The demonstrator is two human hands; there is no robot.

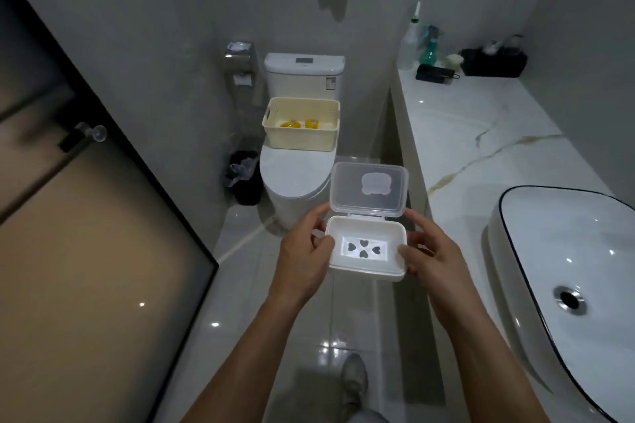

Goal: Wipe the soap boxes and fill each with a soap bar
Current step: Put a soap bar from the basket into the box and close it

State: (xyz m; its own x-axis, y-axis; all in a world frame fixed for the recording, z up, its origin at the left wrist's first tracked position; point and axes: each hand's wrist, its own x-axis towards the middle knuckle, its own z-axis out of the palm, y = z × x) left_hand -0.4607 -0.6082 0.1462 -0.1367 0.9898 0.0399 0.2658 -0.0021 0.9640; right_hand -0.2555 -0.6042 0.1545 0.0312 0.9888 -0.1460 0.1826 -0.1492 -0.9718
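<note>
1. The white soap box (367,248) is held in the air above the floor, its clear hinged lid (369,189) standing open and its tray bare, showing four heart-shaped holes.
2. The left hand (304,256) grips its left edge, fingers curled around it; the right hand (431,251) pinches the right edge.
3. Beyond, a cream basket (301,124) holding yellow items sits on the toilet (292,175).
4. The marble counter (481,134) and basin (567,271) lie to the right.

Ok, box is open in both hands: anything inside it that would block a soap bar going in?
Nothing visible does. The soap box is empty, its lid hinged back; left hand and right hand grip only its sides.
</note>
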